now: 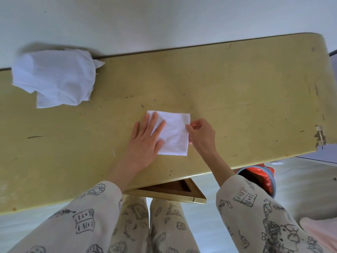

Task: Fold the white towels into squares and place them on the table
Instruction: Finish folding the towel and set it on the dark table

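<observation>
One towel (171, 132) lies nearly square on the table (237, 88), left hand (144, 141) flat on it, right hand (199, 133) pinching its right edge. The pile (54, 77) far left awaits folding.

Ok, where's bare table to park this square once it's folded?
Widest patch: right of the right hand, out to the chipped table end. Also between the heap and folded towel. Crowded only under the left hand.
</observation>
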Tool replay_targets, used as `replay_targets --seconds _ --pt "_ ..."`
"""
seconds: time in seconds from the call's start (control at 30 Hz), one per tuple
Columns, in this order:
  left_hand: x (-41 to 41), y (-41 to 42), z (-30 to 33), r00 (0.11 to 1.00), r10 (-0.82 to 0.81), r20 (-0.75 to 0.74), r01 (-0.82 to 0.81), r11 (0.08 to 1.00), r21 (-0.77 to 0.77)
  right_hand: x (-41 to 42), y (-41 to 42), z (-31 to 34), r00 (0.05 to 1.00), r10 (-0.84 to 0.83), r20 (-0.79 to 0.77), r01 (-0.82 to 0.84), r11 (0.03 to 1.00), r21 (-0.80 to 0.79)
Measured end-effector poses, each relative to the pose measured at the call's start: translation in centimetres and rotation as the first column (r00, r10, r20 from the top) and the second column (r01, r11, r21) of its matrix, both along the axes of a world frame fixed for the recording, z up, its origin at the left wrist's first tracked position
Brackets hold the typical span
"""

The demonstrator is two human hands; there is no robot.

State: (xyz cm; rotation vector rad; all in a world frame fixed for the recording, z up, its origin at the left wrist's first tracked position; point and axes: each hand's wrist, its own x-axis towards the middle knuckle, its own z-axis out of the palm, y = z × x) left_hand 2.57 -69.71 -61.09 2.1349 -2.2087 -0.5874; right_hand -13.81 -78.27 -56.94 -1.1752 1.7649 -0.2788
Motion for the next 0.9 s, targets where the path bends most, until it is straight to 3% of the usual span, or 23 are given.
replay_targets --seconds 0.13,0.33,0.53,0.63,0.7,0.77,0.9 --pt "0.1 0.0 -0.2 1.0 0.005 0.003 -0.005 1.0 0.002 0.7 1.2 0.4 0.99 0.082 -0.117 -0.105 0.972 -0.209" --pt "0.0 0.1 -0.1 1.0 0.009 -0.005 -0.009 1.0 -0.01 2.6 0.9 0.1 0.972 0.144 -0.187 -0.153 0.987 -0.038" --pt "0.0 0.1 0.2 1.0 0.013 -0.011 -0.013 1.0 0.007 0.8 -0.6 0.4 0.991 -0.128 0.027 0.13 0.988 -0.084" --pt "0.1 0.0 0.5 1.0 0.009 -0.01 -0.009 1.0 0.01 -1.6 -2.0 0.7 0.894 -0.441 0.077 0.448 0.884 -0.134" --pt "0.0 0.0 0.8 1.0 0.012 -0.008 -0.012 1.0 0.01 -2.8 -2.8 0.7 0.824 -0.56 0.089 0.567 0.808 -0.158" --pt "0.0 -0.1 1.1 1.0 0.028 -0.01 -0.028 1.0 0.009 -3.0 -3.1 0.5 0.821 -0.565 0.081 0.569 0.802 -0.18" --pt "0.3 -0.1 1.3 0.999 0.036 0.009 -0.036 0.999 0.01 -1.7 -2.2 0.3 0.907 -0.42 0.022 0.416 0.891 -0.183"
